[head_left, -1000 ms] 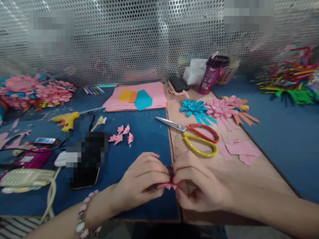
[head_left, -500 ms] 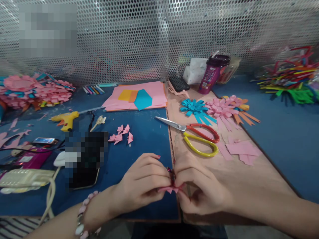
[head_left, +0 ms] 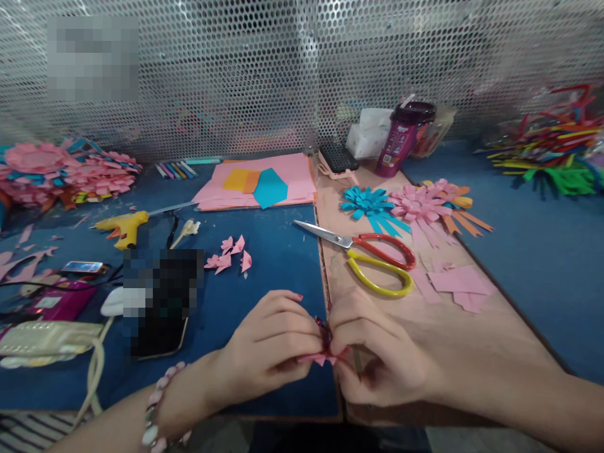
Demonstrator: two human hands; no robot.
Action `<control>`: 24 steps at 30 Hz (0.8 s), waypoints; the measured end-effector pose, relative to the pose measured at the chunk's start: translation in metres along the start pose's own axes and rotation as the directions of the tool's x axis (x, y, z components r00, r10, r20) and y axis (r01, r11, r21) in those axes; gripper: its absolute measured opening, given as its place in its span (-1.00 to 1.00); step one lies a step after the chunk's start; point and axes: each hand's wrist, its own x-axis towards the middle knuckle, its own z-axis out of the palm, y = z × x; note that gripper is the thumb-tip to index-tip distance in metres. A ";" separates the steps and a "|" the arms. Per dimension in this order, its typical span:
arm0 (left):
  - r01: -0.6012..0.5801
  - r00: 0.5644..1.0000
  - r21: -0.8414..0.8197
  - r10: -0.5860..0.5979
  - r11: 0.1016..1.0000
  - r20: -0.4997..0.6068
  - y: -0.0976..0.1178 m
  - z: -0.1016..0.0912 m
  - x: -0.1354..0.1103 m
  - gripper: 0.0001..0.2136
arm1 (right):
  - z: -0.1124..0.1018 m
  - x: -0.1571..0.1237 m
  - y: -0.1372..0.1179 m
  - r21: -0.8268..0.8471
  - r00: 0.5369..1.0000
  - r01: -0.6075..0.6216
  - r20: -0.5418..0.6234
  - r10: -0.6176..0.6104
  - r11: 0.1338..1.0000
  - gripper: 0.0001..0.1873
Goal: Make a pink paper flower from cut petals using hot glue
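Note:
Close to the table's front edge, my left hand (head_left: 278,336) and my right hand (head_left: 380,349) meet with fingertips pinched. Between them is a small folded piece of pink paper (head_left: 321,359), gripped from both sides and mostly covered by the fingers. Beyond my right hand lie scissors (head_left: 346,241) with one red and one yellow handle, blades apart. Several small folded pink paper pieces (head_left: 229,255) rest on the blue surface past my left hand. Pink paper strips (head_left: 460,282) lie to the right of the scissors.
A yellow glue gun (head_left: 123,228) and a dark phone (head_left: 165,308) lie on the left, with cables and a power strip (head_left: 47,340). Coloured paper sheets (head_left: 302,176) are at the back. Paper flowers (head_left: 368,204) and a purple cup (head_left: 401,141) stand right of them, before a perforated metal panel (head_left: 245,75).

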 end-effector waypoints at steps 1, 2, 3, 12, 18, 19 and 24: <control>0.001 1.000 0.001 -0.001 1.000 -0.002 0.000 0.000 0.000 -0.85 | 0.000 0.000 0.000 0.004 1.000 -0.006 0.004 0.006 1.000 -0.77; 0.002 1.000 0.000 -0.002 1.000 -0.004 0.000 0.000 0.000 -0.86 | -0.001 0.000 0.000 0.008 1.000 -0.014 0.010 0.014 1.000 -0.77; 0.001 1.000 -0.002 -0.002 1.000 -0.004 0.000 0.000 0.000 -0.87 | -0.001 -0.001 0.001 0.013 1.000 -0.020 0.017 0.020 1.000 -0.78; -0.016 1.000 -0.001 0.016 1.000 -0.008 0.000 -0.001 0.000 -0.90 | -0.001 -0.002 0.003 0.031 1.000 -0.005 0.017 0.005 1.000 -0.77; -0.018 1.000 0.007 0.018 1.000 0.006 0.001 -0.002 0.000 -0.93 | -0.003 -0.002 0.002 0.028 1.000 0.006 0.026 -0.007 1.000 -0.72; -0.018 1.000 0.006 0.018 1.000 0.008 0.001 -0.003 0.000 -0.93 | -0.003 -0.002 0.002 0.027 0.999 0.012 0.030 -0.012 1.000 -0.72; -0.023 1.000 0.004 0.023 1.000 -0.005 0.001 -0.002 0.001 -0.92 | -0.002 -0.006 0.008 0.139 0.999 0.027 0.029 -0.031 0.990 -0.69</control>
